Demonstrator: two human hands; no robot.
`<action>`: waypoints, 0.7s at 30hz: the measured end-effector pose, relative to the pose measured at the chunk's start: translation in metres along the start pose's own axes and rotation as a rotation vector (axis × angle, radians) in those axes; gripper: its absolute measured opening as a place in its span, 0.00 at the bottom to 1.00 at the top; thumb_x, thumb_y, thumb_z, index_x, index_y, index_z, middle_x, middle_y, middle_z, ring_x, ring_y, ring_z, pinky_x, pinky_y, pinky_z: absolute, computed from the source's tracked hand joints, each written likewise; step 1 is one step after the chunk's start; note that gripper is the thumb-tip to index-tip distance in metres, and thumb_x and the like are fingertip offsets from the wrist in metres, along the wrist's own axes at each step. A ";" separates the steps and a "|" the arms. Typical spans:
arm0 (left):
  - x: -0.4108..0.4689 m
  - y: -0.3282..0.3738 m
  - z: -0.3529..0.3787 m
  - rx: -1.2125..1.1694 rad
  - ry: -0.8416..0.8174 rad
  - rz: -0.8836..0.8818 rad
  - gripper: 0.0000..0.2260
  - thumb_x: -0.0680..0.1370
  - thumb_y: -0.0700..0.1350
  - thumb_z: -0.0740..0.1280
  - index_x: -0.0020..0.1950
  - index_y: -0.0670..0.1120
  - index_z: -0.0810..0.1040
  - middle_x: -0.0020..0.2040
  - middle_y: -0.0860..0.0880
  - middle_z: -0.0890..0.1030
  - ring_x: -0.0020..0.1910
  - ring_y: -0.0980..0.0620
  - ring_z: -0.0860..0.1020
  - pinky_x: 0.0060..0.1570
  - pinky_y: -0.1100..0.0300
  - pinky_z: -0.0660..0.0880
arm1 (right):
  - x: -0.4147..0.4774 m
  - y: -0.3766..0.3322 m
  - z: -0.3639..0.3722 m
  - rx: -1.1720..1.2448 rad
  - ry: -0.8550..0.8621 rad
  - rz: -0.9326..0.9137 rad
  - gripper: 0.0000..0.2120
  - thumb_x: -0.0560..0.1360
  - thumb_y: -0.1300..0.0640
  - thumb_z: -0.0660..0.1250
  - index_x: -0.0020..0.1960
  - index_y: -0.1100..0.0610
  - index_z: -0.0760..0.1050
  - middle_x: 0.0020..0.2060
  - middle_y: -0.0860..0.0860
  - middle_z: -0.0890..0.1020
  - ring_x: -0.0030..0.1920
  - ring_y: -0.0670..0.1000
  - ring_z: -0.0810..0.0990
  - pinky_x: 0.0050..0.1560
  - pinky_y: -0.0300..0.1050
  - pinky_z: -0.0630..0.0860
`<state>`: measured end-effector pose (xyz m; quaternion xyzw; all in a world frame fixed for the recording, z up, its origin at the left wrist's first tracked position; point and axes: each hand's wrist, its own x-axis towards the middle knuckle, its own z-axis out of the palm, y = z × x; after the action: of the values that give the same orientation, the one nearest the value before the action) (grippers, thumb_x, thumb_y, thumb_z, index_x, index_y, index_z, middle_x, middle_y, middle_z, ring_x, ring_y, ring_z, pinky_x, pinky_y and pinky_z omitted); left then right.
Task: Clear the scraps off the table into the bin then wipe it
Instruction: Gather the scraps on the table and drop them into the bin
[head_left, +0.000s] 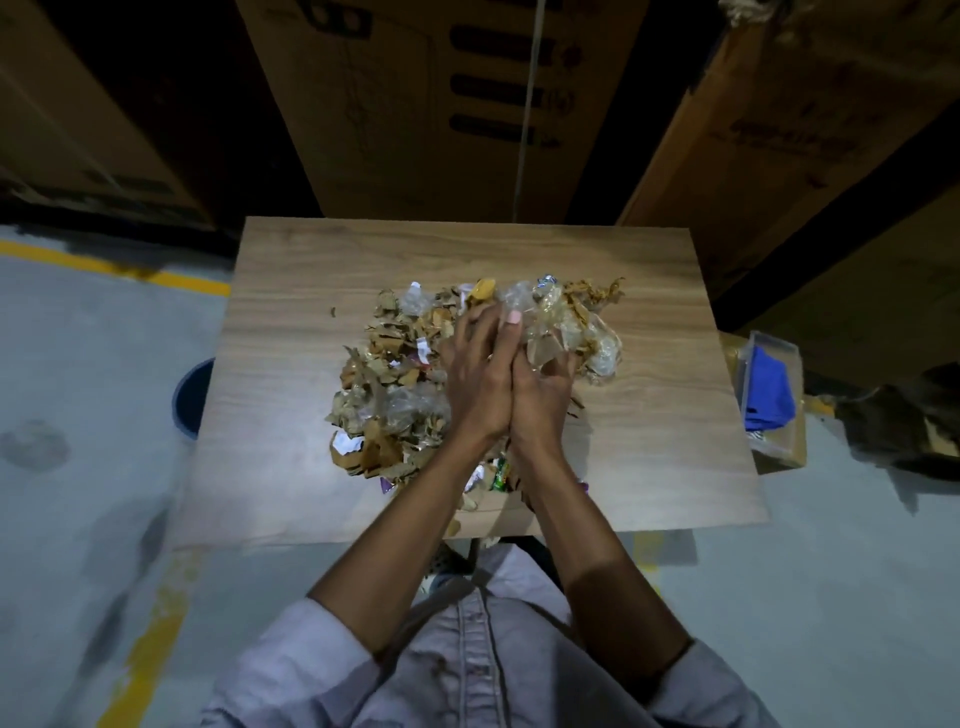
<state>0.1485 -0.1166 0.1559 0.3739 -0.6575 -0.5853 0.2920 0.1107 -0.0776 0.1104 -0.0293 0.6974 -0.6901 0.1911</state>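
A pile of scraps (389, 374), made of torn brown cardboard, clear plastic and bits of wrapper, covers the middle of the wooden table (291, 291). Both my hands are over the pile, side by side and touching. My left hand (472, 374) lies with straight fingers against the scraps at the pile's middle. My right hand (543, 389) has its fingers curled round crumpled clear plastic scraps (545, 351). A blue bin (191, 400) stands on the floor at the table's left edge, mostly hidden under the tabletop.
A clear container with a blue cloth (769, 389) sits on a cardboard box just right of the table. Large cardboard boxes (415, 104) stand behind the table. The grey floor has a yellow line (119, 267) at the left.
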 end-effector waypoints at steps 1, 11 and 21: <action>0.001 0.008 0.000 -0.012 0.002 0.014 0.31 0.76 0.71 0.56 0.65 0.51 0.80 0.65 0.52 0.74 0.67 0.50 0.70 0.56 0.66 0.64 | 0.001 -0.007 0.001 -0.004 -0.013 -0.023 0.25 0.67 0.32 0.74 0.62 0.34 0.77 0.70 0.56 0.75 0.71 0.59 0.75 0.64 0.61 0.79; 0.005 0.037 -0.018 0.050 0.160 0.129 0.30 0.77 0.69 0.56 0.65 0.50 0.79 0.64 0.51 0.75 0.66 0.48 0.69 0.55 0.66 0.67 | -0.003 -0.034 0.021 0.018 -0.218 -0.101 0.28 0.71 0.31 0.71 0.67 0.40 0.77 0.69 0.52 0.77 0.71 0.57 0.75 0.63 0.62 0.79; -0.015 0.001 -0.143 0.142 0.549 0.098 0.26 0.79 0.65 0.55 0.66 0.50 0.79 0.66 0.53 0.76 0.68 0.48 0.70 0.57 0.78 0.58 | -0.074 0.006 0.121 0.040 -0.621 -0.080 0.25 0.72 0.41 0.70 0.66 0.48 0.79 0.65 0.55 0.79 0.67 0.57 0.78 0.65 0.64 0.76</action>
<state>0.2737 -0.1830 0.1785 0.5058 -0.6104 -0.4000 0.4600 0.2175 -0.1695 0.1247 -0.2624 0.5904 -0.6687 0.3680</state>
